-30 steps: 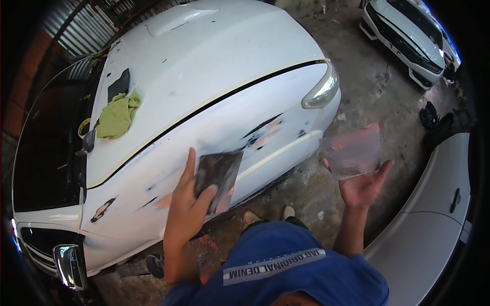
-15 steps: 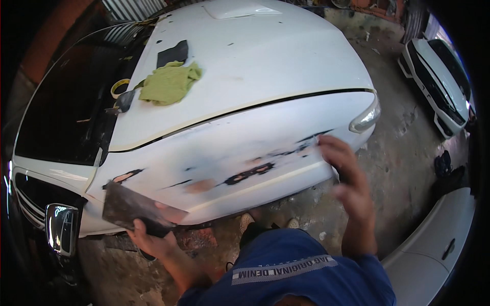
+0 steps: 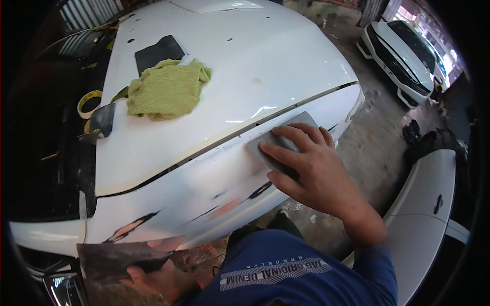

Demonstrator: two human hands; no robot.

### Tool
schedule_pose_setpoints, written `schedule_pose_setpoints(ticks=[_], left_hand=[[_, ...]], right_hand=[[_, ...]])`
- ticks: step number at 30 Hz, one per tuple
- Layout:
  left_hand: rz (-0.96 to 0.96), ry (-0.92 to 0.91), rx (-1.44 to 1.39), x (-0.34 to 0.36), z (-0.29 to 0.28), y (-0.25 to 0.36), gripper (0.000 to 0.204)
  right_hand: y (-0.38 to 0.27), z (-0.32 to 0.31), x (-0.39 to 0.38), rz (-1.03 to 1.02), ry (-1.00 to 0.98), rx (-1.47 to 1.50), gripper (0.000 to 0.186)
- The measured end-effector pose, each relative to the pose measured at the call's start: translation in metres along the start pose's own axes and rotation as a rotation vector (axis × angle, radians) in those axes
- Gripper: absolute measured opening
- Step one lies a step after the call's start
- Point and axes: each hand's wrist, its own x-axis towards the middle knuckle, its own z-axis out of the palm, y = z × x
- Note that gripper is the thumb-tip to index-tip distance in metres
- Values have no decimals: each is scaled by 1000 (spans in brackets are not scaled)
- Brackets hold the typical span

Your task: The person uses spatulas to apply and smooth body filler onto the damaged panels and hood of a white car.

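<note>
The right hand (image 3: 311, 171) lies flat on a grey sanding pad (image 3: 279, 140), fingers spread and pressing it against the white car fender (image 3: 214, 178) just below the dark seam that divides the fender from the hood (image 3: 245, 66); the grip here is a flat, pressing hold on the pad and not a clench. Further along the fender toward the windshield end run several scuffed patches (image 3: 229, 204) where dark and pinkish undercoat shows through the paint, well apart from the pad. The left hand (image 3: 153, 278) sits low beneath the fender, its fingers curled around the lower edge of a dark rectangular sheet (image 3: 122, 257), probably sandpaper or a mixing board, held tilted and off the panel. Up on the hood above the fender rest a crumpled yellow-green cloth (image 3: 166, 89), a black sheet (image 3: 158, 51) just beyond it and a roll of tape (image 3: 88, 101) at the windshield edge. To work this panel well, I judge the pad should stay flat under even palm pressure, moving in overlapping strokes that follow the fender's curve, keeping clear of the seam so the hood edge is not scratched, and feathering outward from each scuff instead of digging in one spot.
</note>
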Motion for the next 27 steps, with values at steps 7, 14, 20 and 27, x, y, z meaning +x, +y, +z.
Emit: schedule_pose_setpoints(ticks=[7,14,20,27], left_hand=[[101,-80,427,18,-23,-19,66],[-121,-4,147,14,0,-13,64],[136,-187,349,15,-10,-22,61],[209,-209,426,15,-9,-27,58]], right_hand=[[-10,-3,15,66,-71,7,45],[-7,-5,15,55,-96,9,44],[-6,-7,22,54,-57,-3,46],[-7,-13,16,31,-95,1,45]])
